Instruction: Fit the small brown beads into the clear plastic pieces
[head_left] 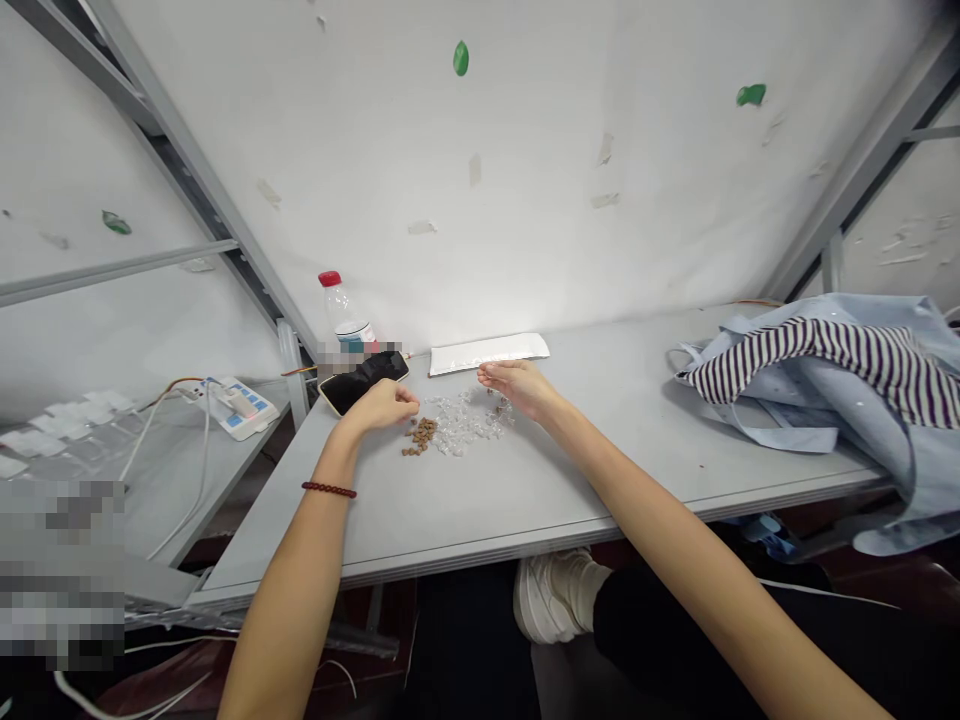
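Observation:
On the grey tabletop lies a spread of small clear plastic pieces (pixel 461 425), with a small heap of brown pellets (pixel 421 436) along its left side. My left hand (pixel 381 404), with a dark red beaded bracelet (pixel 328 489) on its wrist, hovers just above and left of the brown pellets. Its fingers are loosely bent and nothing shows in them. Over the right edge of the clear pieces is my right hand (pixel 521 386), its fingers stretched out side by side. A few brown bits show beneath it; its palm is hidden.
A white flat strip-like box (pixel 487 353) lies by the wall. A black phone (pixel 360 383) and a red-capped bottle (pixel 341 310) stand at the back left. Blue and striped fabric (pixel 810 380) hangs over the right edge. A power strip (pixel 240 408) sits on the left-hand table.

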